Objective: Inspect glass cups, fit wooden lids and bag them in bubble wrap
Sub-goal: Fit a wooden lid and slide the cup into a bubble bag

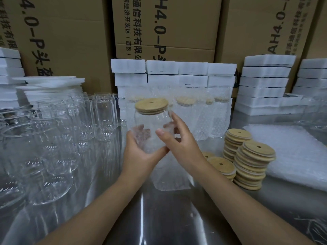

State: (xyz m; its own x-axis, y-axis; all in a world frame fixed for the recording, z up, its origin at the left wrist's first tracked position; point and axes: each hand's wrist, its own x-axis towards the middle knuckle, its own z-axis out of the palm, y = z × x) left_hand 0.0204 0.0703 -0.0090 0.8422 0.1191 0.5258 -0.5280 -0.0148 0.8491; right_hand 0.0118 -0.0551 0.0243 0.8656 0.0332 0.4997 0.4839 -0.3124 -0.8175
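Both hands hold the glass cup up over the steel table: the left hand cups its base with fingers curled round it, and the right hand pinches its side, thumb in front and fingers behind. Through the glass the left fingertips show only as a blur. The cup's lower edge is hard to pick out against the bubble wrap bag lying flat on the table just below it. Whether that bag's mouth is open I cannot tell. The cup is clear and round-shouldered, with a round wooden lid on its mouth and a small hole in the lid's middle. Behind the cup stand bagged cups, blurred under their wrap; to its left are bare cups, some cut off by the frame; to its right are stacks of lids
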